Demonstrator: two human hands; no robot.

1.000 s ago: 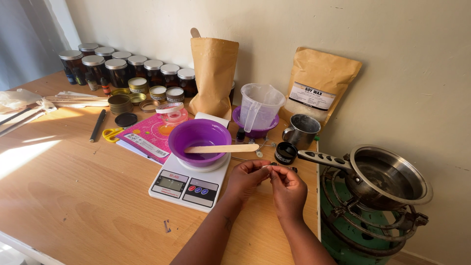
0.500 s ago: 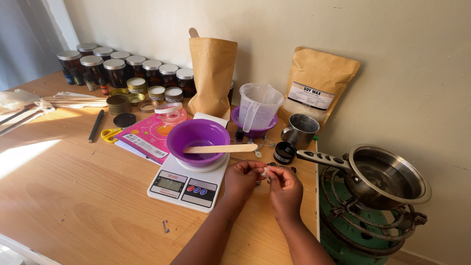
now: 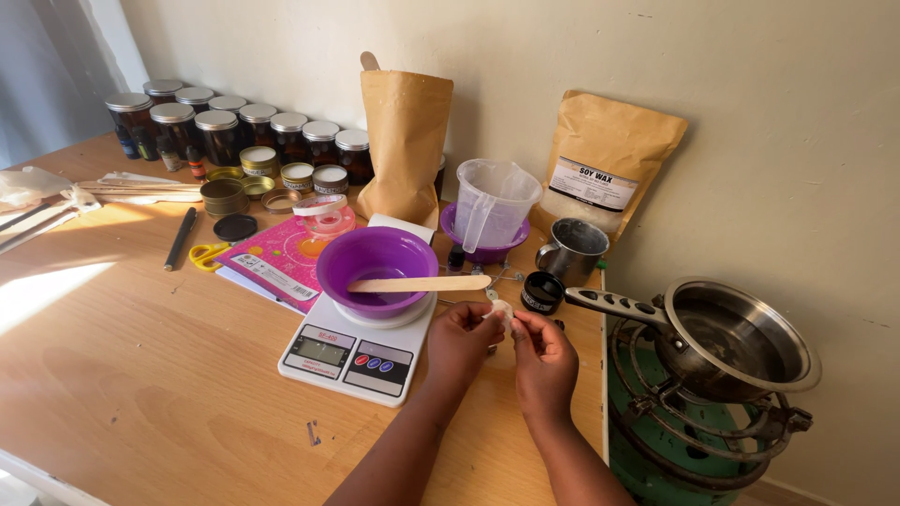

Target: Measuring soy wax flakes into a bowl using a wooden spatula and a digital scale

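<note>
My left hand (image 3: pixel 462 334) and right hand (image 3: pixel 542 354) meet over the wooden worktop (image 3: pixel 169 365), fingertips pinched together on a small white disc (image 3: pixel 502 310) held between them, just above the worktop edge; beside my left hand sits the white kitchen scale (image 3: pixel 356 345), carrying a purple bowl (image 3: pixel 377 263) with a flat wooden stick (image 3: pixel 420 283) laid across its rim; to my right a steel pan (image 3: pixel 741 335) rests on a green stove (image 3: pixel 698 440); just past my fingers, a small black tin (image 3: pixel 543 291) and a metal mug (image 3: pixel 574 250); further back, a clear measuring jug (image 3: pixel 494 201), two brown paper pouches (image 3: pixel 406 141), and rows of amber jars (image 3: pixel 234 131) along the wall.
</note>
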